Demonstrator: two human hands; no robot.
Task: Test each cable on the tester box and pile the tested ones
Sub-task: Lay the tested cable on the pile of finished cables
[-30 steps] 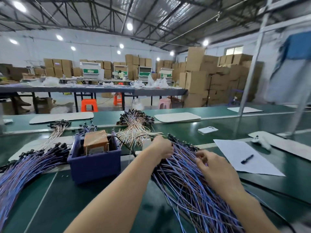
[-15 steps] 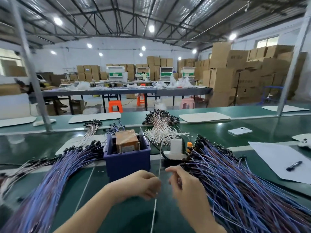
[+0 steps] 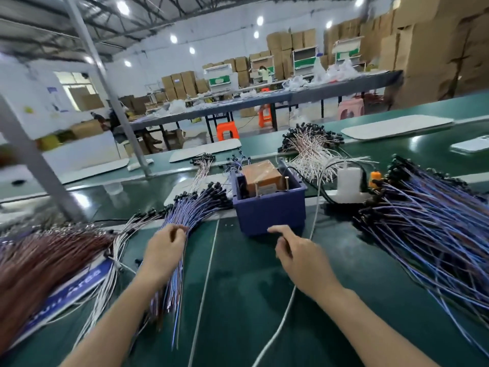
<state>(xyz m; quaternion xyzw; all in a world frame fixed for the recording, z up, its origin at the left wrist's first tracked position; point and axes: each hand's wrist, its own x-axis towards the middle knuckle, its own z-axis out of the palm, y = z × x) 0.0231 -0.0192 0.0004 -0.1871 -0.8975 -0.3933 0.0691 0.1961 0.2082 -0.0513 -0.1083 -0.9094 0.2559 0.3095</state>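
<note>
Green work belt (image 3: pixel 238 313), spanning the whole foreground, with a grey steel post (image 3: pixel 105 83) rising at its left. The right cable pile (image 3: pixel 436 234), a broad fan of blue-and-purple leads with black connectors at the far end, covers the belt's right side. At far left lies a brown-red wire bundle (image 3: pixel 39 260), partly over a blue floor-style sign (image 3: pixel 79 284). Between them, the left cable pile (image 3: pixel 195 205) of the same blue-purple leads runs diagonally up to the tester box.

The tester box (image 3: pixel 270 207) is a dark blue bin at centre, holding an orange-taped block (image 3: pixel 260 173) and two upright pins. Behind it are a heap of white leads (image 3: pixel 309 154) and, to its right, a white power adapter (image 3: pixel 349 181). A white cord (image 3: pixel 288 305) trails from there toward the viewer.

The left hand (image 3: pixel 164 250) lies on the left cable pile, fingers curled and pinching strands near the pile's middle. The right hand (image 3: pixel 299 255) hovers just before the tester box, grasping nothing, fingers loosely bent and forefinger extended; the white cord passes beside it on its right.
</note>
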